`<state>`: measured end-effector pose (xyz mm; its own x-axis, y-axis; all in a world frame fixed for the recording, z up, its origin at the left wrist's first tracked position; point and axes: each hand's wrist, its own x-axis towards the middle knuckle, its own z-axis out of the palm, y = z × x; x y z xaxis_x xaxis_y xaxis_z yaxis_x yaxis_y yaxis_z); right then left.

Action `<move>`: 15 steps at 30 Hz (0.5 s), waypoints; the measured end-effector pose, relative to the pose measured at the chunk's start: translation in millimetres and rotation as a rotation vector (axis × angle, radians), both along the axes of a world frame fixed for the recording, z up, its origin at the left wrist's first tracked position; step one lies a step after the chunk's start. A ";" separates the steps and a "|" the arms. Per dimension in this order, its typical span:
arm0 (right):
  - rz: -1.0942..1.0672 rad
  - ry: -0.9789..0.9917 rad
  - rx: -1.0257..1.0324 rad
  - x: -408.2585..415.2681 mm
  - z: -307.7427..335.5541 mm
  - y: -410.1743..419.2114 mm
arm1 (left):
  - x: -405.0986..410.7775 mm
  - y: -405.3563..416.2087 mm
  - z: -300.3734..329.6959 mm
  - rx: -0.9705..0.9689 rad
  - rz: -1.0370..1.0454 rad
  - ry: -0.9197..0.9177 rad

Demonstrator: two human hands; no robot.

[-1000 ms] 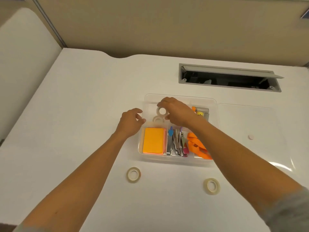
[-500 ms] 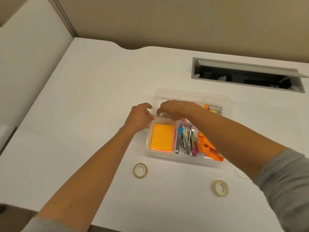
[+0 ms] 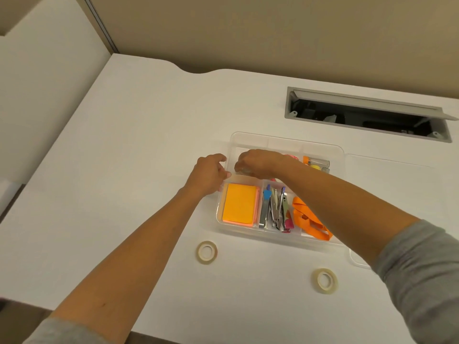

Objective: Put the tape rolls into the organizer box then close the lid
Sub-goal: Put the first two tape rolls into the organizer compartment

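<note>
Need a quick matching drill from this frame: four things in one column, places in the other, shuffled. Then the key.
Things:
1. sticky notes
2. orange strap
3. lid
4. tape roll

Places:
A. flat on the desk, right of the box
B. front-left compartment of the box
C. on the desk in front of the box, toward its left end
D. front-right compartment of the box

Pairs: 1-B, 2-D, 3-A, 4-C

Your organizer box point(image 3: 285, 142) sits mid-desk point(image 3: 124, 170), cable hatch point(image 3: 367, 115) behind. Two tape rolls point(image 3: 206, 252) point(image 3: 324, 280) lie in front.
</note>
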<state>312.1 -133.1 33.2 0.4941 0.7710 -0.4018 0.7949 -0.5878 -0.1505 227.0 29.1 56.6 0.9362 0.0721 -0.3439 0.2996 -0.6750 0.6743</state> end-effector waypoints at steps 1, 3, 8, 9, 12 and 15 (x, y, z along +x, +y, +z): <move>-0.001 -0.010 0.007 -0.4 -1.0 0.0 | 0.0 -0.3 0.8 0.003 -0.003 0.001; -0.002 -0.010 0.022 -0.1 -1.9 -0.2 | -0.1 -0.7 2.4 0.009 -0.006 0.002; 0.008 -0.023 0.013 -0.3 -2.1 -0.2 | -0.4 -1.9 4.5 0.014 -0.008 0.004; 0.013 -0.024 0.006 -0.9 -2.0 0.2 | -0.5 -1.9 4.6 0.015 -0.006 0.006; 0.044 -0.034 -0.034 -1.9 0.2 2.3 | -0.6 -2.2 4.7 0.028 -0.006 0.006; 0.071 -0.044 -0.051 -2.3 3.4 3.1 | -0.6 -2.8 4.6 0.034 -0.009 0.004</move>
